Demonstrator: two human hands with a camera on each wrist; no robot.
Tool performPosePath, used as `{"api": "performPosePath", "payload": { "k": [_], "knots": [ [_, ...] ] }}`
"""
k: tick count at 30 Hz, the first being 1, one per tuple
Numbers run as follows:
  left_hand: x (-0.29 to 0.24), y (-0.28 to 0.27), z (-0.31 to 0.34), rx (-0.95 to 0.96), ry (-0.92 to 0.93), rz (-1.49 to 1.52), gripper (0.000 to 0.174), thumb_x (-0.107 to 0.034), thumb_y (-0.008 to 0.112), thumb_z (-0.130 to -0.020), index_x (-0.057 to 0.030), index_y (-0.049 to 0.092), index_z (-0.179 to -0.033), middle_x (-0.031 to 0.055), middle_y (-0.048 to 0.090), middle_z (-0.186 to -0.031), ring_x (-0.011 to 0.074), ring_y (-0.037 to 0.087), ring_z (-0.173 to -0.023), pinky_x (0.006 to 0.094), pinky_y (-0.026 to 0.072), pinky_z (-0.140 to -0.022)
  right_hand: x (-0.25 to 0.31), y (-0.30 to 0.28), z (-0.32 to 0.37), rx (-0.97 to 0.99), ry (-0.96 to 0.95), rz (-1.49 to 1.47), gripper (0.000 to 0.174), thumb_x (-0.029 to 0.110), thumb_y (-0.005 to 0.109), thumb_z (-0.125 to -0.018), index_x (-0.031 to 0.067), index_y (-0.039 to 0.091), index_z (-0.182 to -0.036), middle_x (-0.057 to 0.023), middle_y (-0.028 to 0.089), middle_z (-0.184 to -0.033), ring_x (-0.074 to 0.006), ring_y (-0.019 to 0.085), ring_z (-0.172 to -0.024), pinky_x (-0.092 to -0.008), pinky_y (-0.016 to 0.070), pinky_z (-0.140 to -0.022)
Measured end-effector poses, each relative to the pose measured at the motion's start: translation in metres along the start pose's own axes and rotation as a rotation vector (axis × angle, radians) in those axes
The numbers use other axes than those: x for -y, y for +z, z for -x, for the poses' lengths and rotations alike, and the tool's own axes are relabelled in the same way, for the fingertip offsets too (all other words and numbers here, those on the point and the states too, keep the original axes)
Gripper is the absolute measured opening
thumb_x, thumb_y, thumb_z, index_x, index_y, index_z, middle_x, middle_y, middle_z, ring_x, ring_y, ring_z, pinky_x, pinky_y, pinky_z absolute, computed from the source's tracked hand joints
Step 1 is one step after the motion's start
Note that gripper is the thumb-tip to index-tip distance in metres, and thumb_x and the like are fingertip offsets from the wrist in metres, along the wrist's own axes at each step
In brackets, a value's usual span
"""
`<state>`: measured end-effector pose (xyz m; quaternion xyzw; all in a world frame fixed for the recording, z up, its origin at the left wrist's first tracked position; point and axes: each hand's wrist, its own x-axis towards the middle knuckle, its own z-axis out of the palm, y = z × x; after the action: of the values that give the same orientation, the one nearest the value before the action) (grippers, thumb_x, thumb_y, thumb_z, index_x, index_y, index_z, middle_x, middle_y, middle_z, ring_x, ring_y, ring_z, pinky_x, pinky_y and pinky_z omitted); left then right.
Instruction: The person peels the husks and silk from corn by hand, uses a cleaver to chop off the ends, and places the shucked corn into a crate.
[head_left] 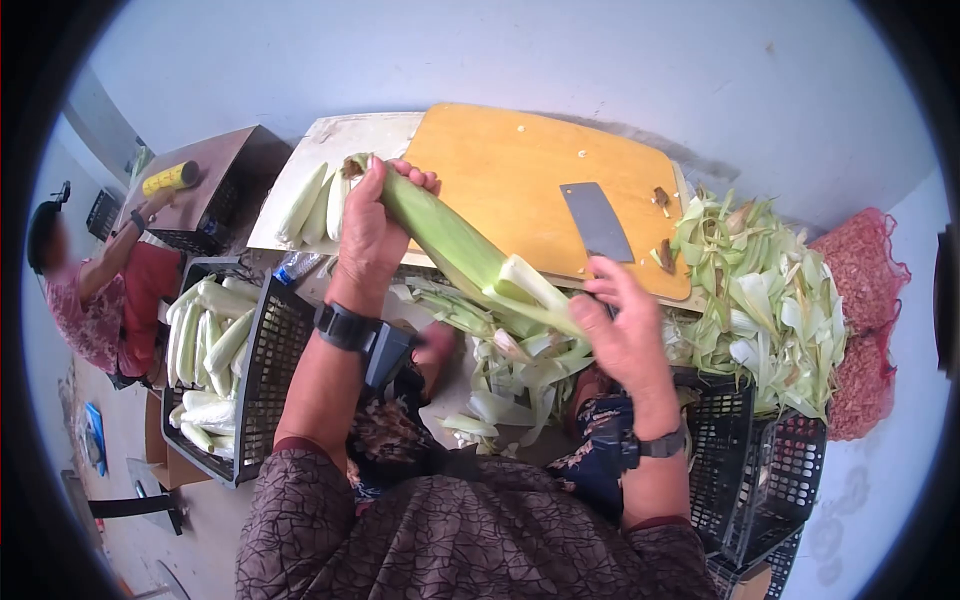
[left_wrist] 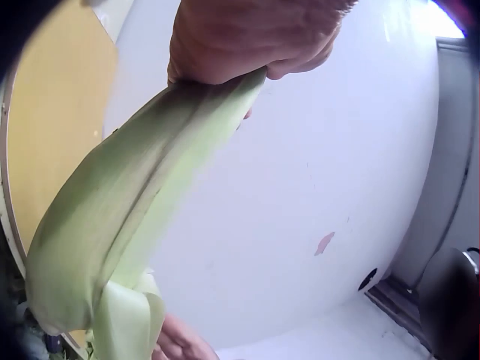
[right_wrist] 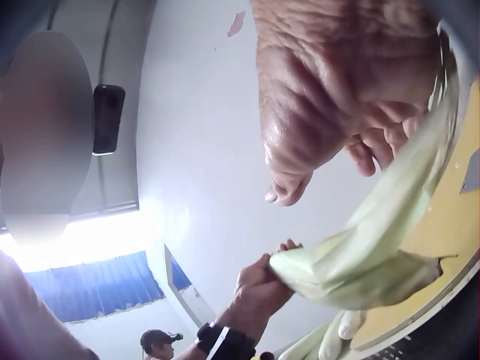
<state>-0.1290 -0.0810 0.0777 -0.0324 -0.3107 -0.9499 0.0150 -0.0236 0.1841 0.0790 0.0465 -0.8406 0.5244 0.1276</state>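
Note:
An ear of corn in green husk (head_left: 450, 235) slants over the front of the board, its brown silk end up at the left hand (head_left: 375, 225), which grips it there. Husk leaves are folded back at its lower end, and the left wrist view shows a pale one (left_wrist: 124, 319) bending away from the ear (left_wrist: 112, 202). Beside that lower end is the right hand (head_left: 628, 325), fingers apart and slightly bent. In the right wrist view a loose husk leaf (right_wrist: 397, 187) runs past the right hand (right_wrist: 337, 90); whether it touches the palm is hidden.
A cleaver (head_left: 597, 220) lies on the yellow board (head_left: 490, 150). Husks are heaped (head_left: 765, 290) at the right, beside red mesh sacks (head_left: 865, 300) and black crates (head_left: 715, 430). Peeled ears (head_left: 305, 205) lie at the left; more fill a crate (head_left: 262, 370). Another person (head_left: 95, 290) sits far left.

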Motion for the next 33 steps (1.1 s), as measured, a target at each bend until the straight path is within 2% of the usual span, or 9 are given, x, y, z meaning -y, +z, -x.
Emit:
{"api": "performPosePath", "payload": {
  "k": [6, 9, 15, 16, 18, 19, 23, 25, 33],
  "knots": [
    [0.011, 0.039, 0.012, 0.218, -0.063, -0.041, 0.033, -0.034, 0.054, -0.087, -0.0019, 0.05, -0.087, 0.0107, 0.053, -0.079, 0.0264, 0.053, -0.083, 0.0396, 0.043, -0.085, 0.014, 0.024, 0.001, 0.307, -0.074, 0.114, 0.064, 0.041, 0.07, -0.072, -0.0052, 0.05, -0.112, -0.0198, 0.062, -0.094, -0.0275, 0.062, -0.089, -0.0355, 0.0481, -0.075],
    [0.017, 0.041, 0.013, 0.256, -0.08, 0.014, 0.033, -0.035, 0.056, -0.086, -0.0024, 0.051, -0.088, 0.0104, 0.054, -0.08, 0.0264, 0.053, -0.084, 0.0396, 0.0433, -0.085, 0.014, 0.027, 0.001, 0.473, 0.147, -0.149, 0.059, 0.037, 0.072, -0.071, -0.005, 0.052, -0.108, -0.0187, 0.063, -0.088, -0.0247, 0.063, -0.081, -0.0334, 0.0481, -0.072],
    [0.032, 0.046, 0.015, 0.015, -0.063, 0.01, 0.038, -0.039, 0.038, -0.094, -0.0021, 0.049, -0.098, 0.0144, 0.057, -0.097, 0.0265, 0.055, -0.097, 0.039, 0.043, -0.088, 0.016, 0.027, 0.004, 0.228, -0.018, -0.115, 0.048, 0.033, 0.073, -0.071, -0.0054, 0.058, -0.095, -0.0156, 0.064, -0.078, -0.0219, 0.063, -0.07, -0.0319, 0.0486, -0.066],
    [0.034, 0.04, 0.015, 0.116, -0.071, -0.057, 0.037, -0.036, 0.038, -0.094, -0.0025, 0.05, -0.102, 0.0114, 0.057, -0.098, 0.0223, 0.055, -0.097, 0.0385, 0.0425, -0.089, 0.016, 0.028, 0.003, 0.236, -0.029, -0.11, 0.048, 0.033, 0.073, -0.071, -0.0054, 0.058, -0.095, -0.0156, 0.064, -0.078, -0.0219, 0.063, -0.07, -0.0319, 0.0486, -0.066],
    [0.04, 0.029, 0.013, 0.109, -0.086, -0.314, 0.034, -0.032, 0.039, -0.095, -0.0027, 0.05, -0.108, 0.0082, 0.058, -0.1, 0.0187, 0.057, -0.096, 0.0367, 0.0433, -0.089, 0.013, 0.031, 0.003, 0.099, -0.014, -0.062, 0.045, 0.032, 0.073, -0.071, -0.0054, 0.059, -0.092, -0.0146, 0.064, -0.075, -0.0215, 0.063, -0.067, -0.0314, 0.0488, -0.064],
    [0.04, 0.03, 0.017, 0.091, -0.074, -0.411, 0.032, -0.027, 0.041, -0.094, -0.0028, 0.051, -0.112, 0.0052, 0.059, -0.101, 0.0148, 0.058, -0.094, 0.0345, 0.0458, -0.084, 0.008, 0.032, 0.001, 0.119, 0.042, -0.128, 0.042, 0.027, 0.072, -0.073, -0.0066, 0.058, -0.094, -0.0079, 0.063, -0.078, -0.0114, 0.057, -0.068, -0.0263, 0.0469, -0.063],
    [0.045, 0.016, 0.016, 0.114, -0.065, -0.45, 0.031, -0.021, 0.05, -0.09, 0.0001, 0.055, -0.113, 0.0053, 0.061, -0.1, 0.016, 0.06, -0.094, 0.0305, 0.0516, -0.076, 0.01, 0.032, 0.0, 0.079, 0.004, -0.085, 0.042, 0.028, 0.072, -0.073, -0.0067, 0.058, -0.093, -0.0082, 0.063, -0.077, -0.0118, 0.058, -0.068, -0.0263, 0.0467, -0.063],
    [0.04, 0.014, 0.019, 0.102, -0.089, -0.446, 0.031, -0.02, 0.05, -0.09, 0.0013, 0.055, -0.112, 0.0059, 0.062, -0.098, 0.016, 0.061, -0.089, 0.0295, 0.052, -0.075, 0.012, 0.032, 0.001, 0.044, -0.038, 0.058, 0.044, 0.03, 0.073, -0.068, -0.0041, 0.06, -0.092, -0.0174, 0.064, -0.076, -0.0281, 0.064, -0.068, -0.0345, 0.0493, -0.063],
    [0.037, 0.004, 0.018, 0.118, -0.155, -0.394, 0.027, -0.01, 0.047, -0.088, 0.005, 0.055, -0.108, 0.0107, 0.064, -0.092, 0.0177, 0.065, -0.078, 0.0288, 0.0541, -0.072, 0.016, 0.028, 0.002, 0.052, -0.127, 0.251, 0.045, 0.03, 0.074, -0.066, -0.0016, 0.059, -0.094, -0.0175, 0.063, -0.075, -0.0325, 0.063, -0.068, -0.0374, 0.0494, -0.062]
  ]
}}
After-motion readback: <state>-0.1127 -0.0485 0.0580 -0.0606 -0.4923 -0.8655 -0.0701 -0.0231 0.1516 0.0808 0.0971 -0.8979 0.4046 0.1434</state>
